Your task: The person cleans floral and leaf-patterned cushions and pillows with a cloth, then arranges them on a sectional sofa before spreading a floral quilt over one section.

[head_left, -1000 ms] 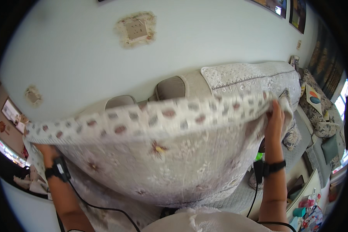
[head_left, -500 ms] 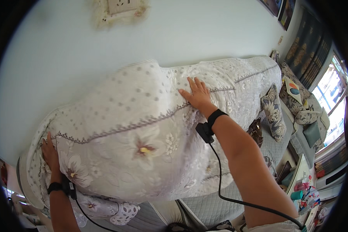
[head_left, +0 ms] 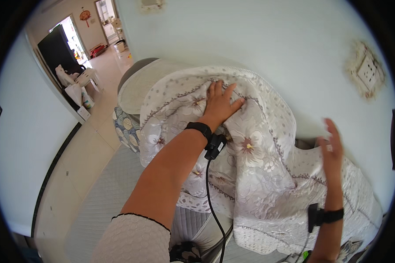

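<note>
Touching one floral cover [head_left: 261, 164] — one left hand [head_left: 220, 105].

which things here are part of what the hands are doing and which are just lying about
In use:
flowered cover, under the left hand, the blurred right hand close by
sofa beneath the cover

Just around:
blue patterned fabric at the sofa's end
wall socket
red wall hanging

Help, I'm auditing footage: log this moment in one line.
left hand: spread on floral cover; right hand: open, blurred, contact unclear; floral cover: rumpled over sofa
</note>
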Demonstrator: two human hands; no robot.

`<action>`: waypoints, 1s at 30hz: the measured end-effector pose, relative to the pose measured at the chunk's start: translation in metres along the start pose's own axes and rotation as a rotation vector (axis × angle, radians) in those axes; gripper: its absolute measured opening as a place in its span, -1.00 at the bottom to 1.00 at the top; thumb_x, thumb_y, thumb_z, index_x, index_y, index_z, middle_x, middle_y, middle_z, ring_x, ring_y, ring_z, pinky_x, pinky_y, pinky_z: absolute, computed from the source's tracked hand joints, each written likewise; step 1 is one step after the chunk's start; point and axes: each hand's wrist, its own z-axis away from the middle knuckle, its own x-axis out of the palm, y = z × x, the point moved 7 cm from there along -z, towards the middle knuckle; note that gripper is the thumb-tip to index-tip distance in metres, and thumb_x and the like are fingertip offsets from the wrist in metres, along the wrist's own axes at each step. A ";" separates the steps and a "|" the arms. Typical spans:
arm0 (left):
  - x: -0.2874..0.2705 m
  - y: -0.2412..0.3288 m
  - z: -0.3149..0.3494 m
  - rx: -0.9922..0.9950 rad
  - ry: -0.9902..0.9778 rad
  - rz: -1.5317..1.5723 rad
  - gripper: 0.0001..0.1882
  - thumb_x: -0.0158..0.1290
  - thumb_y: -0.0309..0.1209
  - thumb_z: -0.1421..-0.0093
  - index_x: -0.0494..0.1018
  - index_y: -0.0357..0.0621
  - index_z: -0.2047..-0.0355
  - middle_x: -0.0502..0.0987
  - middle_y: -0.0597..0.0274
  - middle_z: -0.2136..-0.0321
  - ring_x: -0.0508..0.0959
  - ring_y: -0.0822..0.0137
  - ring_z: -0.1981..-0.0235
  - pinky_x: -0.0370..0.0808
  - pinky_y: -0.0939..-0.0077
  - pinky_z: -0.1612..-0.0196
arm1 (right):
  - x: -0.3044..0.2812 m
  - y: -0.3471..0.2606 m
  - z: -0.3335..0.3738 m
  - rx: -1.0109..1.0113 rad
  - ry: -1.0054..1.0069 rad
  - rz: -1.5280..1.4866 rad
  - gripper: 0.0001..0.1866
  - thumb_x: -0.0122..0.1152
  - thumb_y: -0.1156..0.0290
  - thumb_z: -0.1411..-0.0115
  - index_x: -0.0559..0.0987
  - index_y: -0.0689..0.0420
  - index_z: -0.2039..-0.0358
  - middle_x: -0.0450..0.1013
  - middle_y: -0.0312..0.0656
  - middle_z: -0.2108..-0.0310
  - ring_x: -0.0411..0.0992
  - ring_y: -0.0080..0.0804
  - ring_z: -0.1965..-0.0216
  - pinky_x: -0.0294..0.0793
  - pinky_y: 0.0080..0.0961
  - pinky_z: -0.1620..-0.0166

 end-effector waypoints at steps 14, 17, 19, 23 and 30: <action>-0.131 -0.074 0.057 -0.120 0.174 0.655 -0.50 0.12 -0.48 -0.01 0.28 -0.24 0.01 0.33 0.13 0.00 0.32 0.34 -0.02 0.24 0.49 -0.07 | 0.248 -0.119 0.024 -0.247 -0.255 0.325 -0.48 -0.17 0.05 -0.18 0.19 -0.15 -0.16 0.09 -0.15 -0.17 0.00 -0.14 -0.19 -0.07 -0.25 -0.20; -0.198 -0.161 0.110 -0.335 0.479 0.099 -0.22 0.25 -0.40 0.12 0.13 -0.22 -0.10 0.30 0.05 -0.02 0.29 0.26 -0.04 0.19 0.43 -0.10 | 0.255 -0.122 0.026 -0.263 -0.247 0.308 -0.49 -0.16 0.06 -0.19 0.18 -0.16 -0.16 0.09 -0.16 -0.17 0.01 -0.14 -0.19 -0.07 -0.25 -0.20; -0.177 -0.221 0.158 -0.462 0.291 0.426 -0.18 0.27 -0.36 0.15 0.11 -0.25 -0.11 0.26 0.01 -0.04 0.28 0.22 -0.05 0.23 0.41 -0.07 | 0.257 -0.125 0.024 -0.275 -0.222 0.281 -0.49 -0.15 0.06 -0.18 0.19 -0.17 -0.15 0.09 -0.17 -0.17 0.01 -0.14 -0.18 -0.06 -0.25 -0.19; -0.135 -0.244 0.212 -0.510 -0.104 0.458 -0.22 0.26 -0.32 0.14 0.17 -0.32 -0.06 0.35 -0.11 0.05 0.37 0.14 0.01 0.32 0.34 0.02 | 0.257 -0.121 0.022 -0.256 -0.241 0.286 -0.49 -0.14 0.07 -0.17 0.19 -0.17 -0.15 0.09 -0.17 -0.17 0.01 -0.15 -0.18 -0.06 -0.25 -0.19; -0.303 -0.291 0.062 -0.555 0.325 -0.514 -0.58 0.02 -0.13 -0.02 0.41 -0.29 0.31 0.47 -0.16 0.32 0.47 -0.07 0.26 0.39 0.18 0.20 | 0.250 -0.115 0.013 -0.289 -0.235 0.098 -0.47 0.06 0.20 -0.07 0.29 -0.09 -0.10 0.17 -0.11 -0.11 0.08 -0.14 -0.14 0.02 -0.26 -0.15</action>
